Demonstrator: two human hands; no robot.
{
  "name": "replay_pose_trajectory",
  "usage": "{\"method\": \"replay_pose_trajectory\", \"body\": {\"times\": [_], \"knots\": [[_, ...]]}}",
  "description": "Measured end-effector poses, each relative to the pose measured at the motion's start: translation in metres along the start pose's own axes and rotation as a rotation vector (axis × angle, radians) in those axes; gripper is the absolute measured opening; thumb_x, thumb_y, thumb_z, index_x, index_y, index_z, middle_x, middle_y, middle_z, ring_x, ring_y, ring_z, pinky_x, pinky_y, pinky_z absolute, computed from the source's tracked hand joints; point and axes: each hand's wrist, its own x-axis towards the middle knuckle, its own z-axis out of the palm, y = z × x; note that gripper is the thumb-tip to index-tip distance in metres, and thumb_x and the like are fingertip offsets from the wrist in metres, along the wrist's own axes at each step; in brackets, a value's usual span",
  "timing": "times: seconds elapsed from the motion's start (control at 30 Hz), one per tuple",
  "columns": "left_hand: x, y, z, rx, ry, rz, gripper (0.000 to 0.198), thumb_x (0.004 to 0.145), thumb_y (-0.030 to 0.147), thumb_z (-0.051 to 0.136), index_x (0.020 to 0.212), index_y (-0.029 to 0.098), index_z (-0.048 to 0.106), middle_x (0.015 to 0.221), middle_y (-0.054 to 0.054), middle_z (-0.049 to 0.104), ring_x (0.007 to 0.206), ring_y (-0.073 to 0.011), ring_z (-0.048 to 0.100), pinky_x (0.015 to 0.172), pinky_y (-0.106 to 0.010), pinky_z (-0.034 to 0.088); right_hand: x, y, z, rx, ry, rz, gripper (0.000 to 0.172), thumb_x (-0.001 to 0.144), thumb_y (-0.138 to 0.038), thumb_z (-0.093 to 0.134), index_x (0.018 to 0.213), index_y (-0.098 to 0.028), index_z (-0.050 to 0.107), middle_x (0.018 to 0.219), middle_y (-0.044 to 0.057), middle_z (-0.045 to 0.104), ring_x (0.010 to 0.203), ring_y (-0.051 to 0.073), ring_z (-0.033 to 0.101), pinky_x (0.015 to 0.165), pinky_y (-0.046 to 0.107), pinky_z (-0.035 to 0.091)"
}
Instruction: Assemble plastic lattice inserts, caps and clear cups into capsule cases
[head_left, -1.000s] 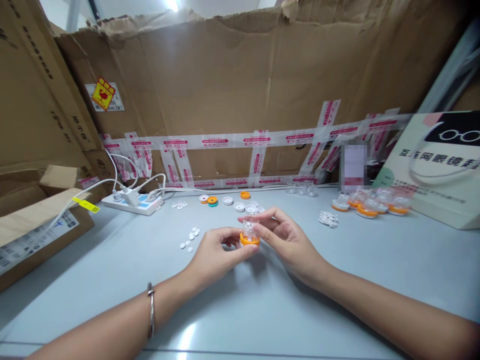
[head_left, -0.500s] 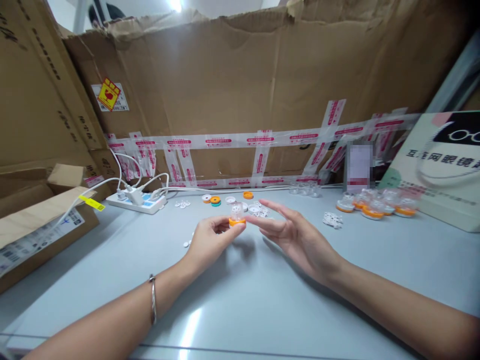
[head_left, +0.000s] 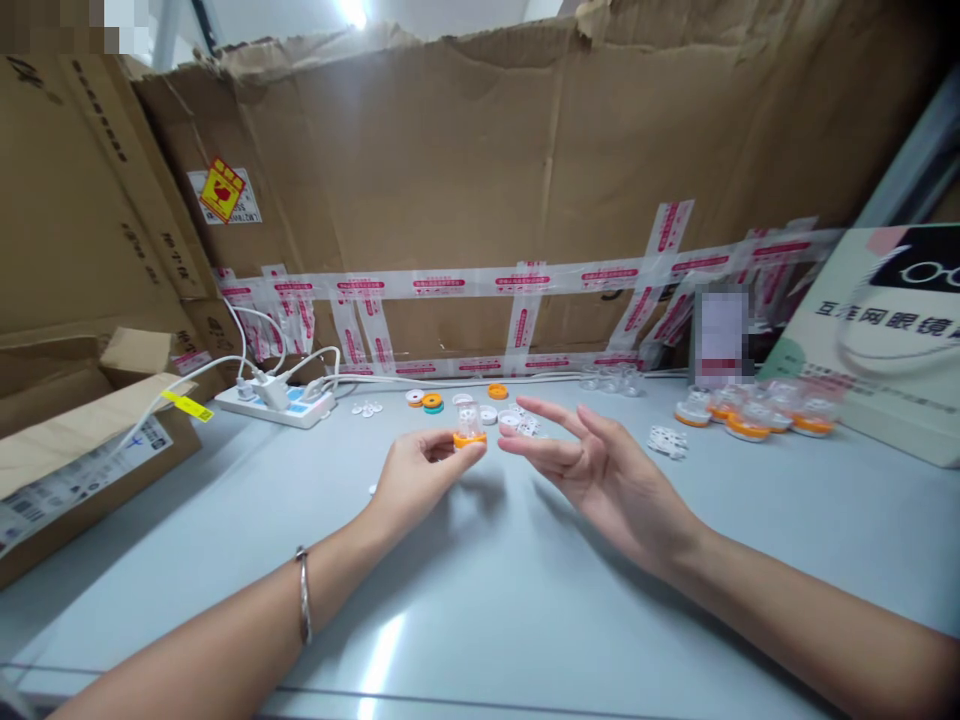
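My left hand [head_left: 416, 478] pinches a small part [head_left: 469, 430] with an orange base and a clear top, held just above the grey table [head_left: 480, 600]. Its fingers are closed round the orange rim. My right hand [head_left: 600, 470] hovers just to the right of the part, fingers stretched out and apart, holding nothing. Behind the hands lie loose orange, teal and white rings and caps [head_left: 457, 402]. Small white discs [head_left: 366, 408] are scattered to the left.
A row of finished orange-based parts [head_left: 750, 415] stands at the right, with a white perforated piece [head_left: 666, 440] nearby. A white power strip [head_left: 274, 402] with cables lies at the back left. Cardboard walls [head_left: 480, 180] enclose the table; a printed box [head_left: 877, 330] stands far right.
My right hand let go of the part's top and opened, drawing slightly to the right. My left hand carried the part a little up and away from me.
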Motion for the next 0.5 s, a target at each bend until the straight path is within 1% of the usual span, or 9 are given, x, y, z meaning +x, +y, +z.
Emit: {"method": "replay_pose_trajectory", "body": {"times": [0.03, 0.07, 0.13, 0.17, 0.2, 0.27, 0.37, 0.43, 0.5], "knots": [[0.001, -0.001, -0.001, -0.001, -0.001, -0.011, 0.032, 0.075, 0.041, 0.059, 0.083, 0.012, 0.068, 0.08, -0.007, 0.069, 0.073, -0.0185, 0.061, 0.064, -0.027, 0.043, 0.001, 0.0, -0.001, -0.033, 0.039, -0.034, 0.038, 0.085, -0.05, 0.042, 0.109, -0.024, 0.055, 0.086, 0.005, 0.074, 0.115, 0.022, 0.053, 0.106, 0.048, 0.023], [0.001, -0.001, -0.001, -0.007, -0.012, -0.019, 0.032, 0.075, 0.041, 0.059, 0.084, 0.011, 0.068, 0.08, -0.007, 0.069, 0.073, -0.0186, 0.061, 0.064, -0.027, 0.043, 0.002, 0.0, -0.001, -0.082, 0.08, -0.062, 0.034, 0.083, -0.049, 0.047, 0.103, -0.023, 0.057, 0.083, 0.005, 0.074, 0.108, 0.023, 0.057, 0.104, 0.047, 0.027], [0.0, -0.002, 0.001, -0.015, -0.048, -0.014, 0.031, 0.073, 0.038, 0.061, 0.088, 0.012, 0.069, 0.084, -0.008, 0.07, 0.074, -0.0187, 0.061, 0.066, -0.028, 0.044, 0.005, 0.004, -0.003, -0.223, 0.151, -0.087, 0.031, 0.077, -0.045, 0.058, 0.097, -0.022, 0.058, 0.09, 0.005, 0.07, 0.099, 0.022, 0.06, 0.098, 0.043, 0.036], [-0.001, -0.002, 0.003, -0.009, -0.067, 0.004, 0.03, 0.072, 0.037, 0.063, 0.09, 0.013, 0.069, 0.085, -0.008, 0.07, 0.075, -0.0187, 0.061, 0.068, -0.028, 0.045, 0.006, 0.007, -0.004, -0.303, 0.165, -0.084, 0.033, 0.074, -0.044, 0.062, 0.098, -0.023, 0.056, 0.097, 0.005, 0.067, 0.096, 0.021, 0.06, 0.094, 0.042, 0.04], [-0.002, -0.001, 0.005, 0.004, -0.084, 0.028, 0.03, 0.071, 0.035, 0.064, 0.09, 0.014, 0.069, 0.086, -0.008, 0.071, 0.075, -0.0185, 0.061, 0.069, -0.028, 0.045, 0.007, 0.009, -0.004, -0.377, 0.155, -0.078, 0.037, 0.071, -0.042, 0.065, 0.102, -0.023, 0.055, 0.104, 0.006, 0.063, 0.095, 0.02, 0.059, 0.09, 0.04, 0.044], [-0.006, -0.001, 0.009, 0.048, -0.115, 0.081, 0.026, 0.07, 0.033, 0.064, 0.088, 0.015, 0.069, 0.082, -0.006, 0.071, 0.074, -0.0177, 0.061, 0.069, -0.027, 0.045, 0.008, 0.013, -0.005, -0.496, 0.078, -0.082, 0.043, 0.071, -0.038, 0.066, 0.108, -0.024, 0.051, 0.109, 0.006, 0.058, 0.093, 0.019, 0.058, 0.084, 0.038, 0.048], [-0.009, -0.001, 0.011, 0.091, -0.136, 0.12, 0.022, 0.071, 0.03, 0.063, 0.085, 0.014, 0.068, 0.078, -0.005, 0.069, 0.072, -0.0166, 0.06, 0.067, -0.026, 0.045, 0.007, 0.015, -0.005, -0.589, -0.041, -0.128, 0.033, 0.075, -0.031, 0.062, 0.105, -0.022, 0.051, 0.1, 0.005, 0.06, 0.088, 0.017, 0.06, 0.084, 0.037, 0.048], [-0.01, -0.002, 0.011, 0.101, -0.124, 0.12, 0.023, 0.069, 0.031, 0.066, 0.084, 0.014, 0.066, 0.078, -0.004, 0.068, 0.072, -0.0165, 0.06, 0.067, -0.026, 0.045, 0.007, 0.015, -0.004, -0.593, -0.061, -0.13, 0.026, 0.075, -0.029, 0.061, 0.099, -0.022, 0.052, 0.093, 0.003, 0.06, 0.084, 0.016, 0.06, 0.081, 0.036, 0.049], [-0.01, -0.003, 0.011, 0.103, -0.118, 0.106, 0.025, 0.067, 0.032, 0.068, 0.083, 0.013, 0.065, 0.076, -0.004, 0.067, 0.071, -0.0161, 0.059, 0.066, -0.026, 0.045, 0.007, 0.015, -0.004, -0.562, -0.058, -0.103, 0.024, 0.074, -0.028, 0.062, 0.095, -0.022, 0.052, 0.092, 0.002, 0.059, 0.081, 0.015, 0.061, 0.076, 0.034, 0.051]]}}
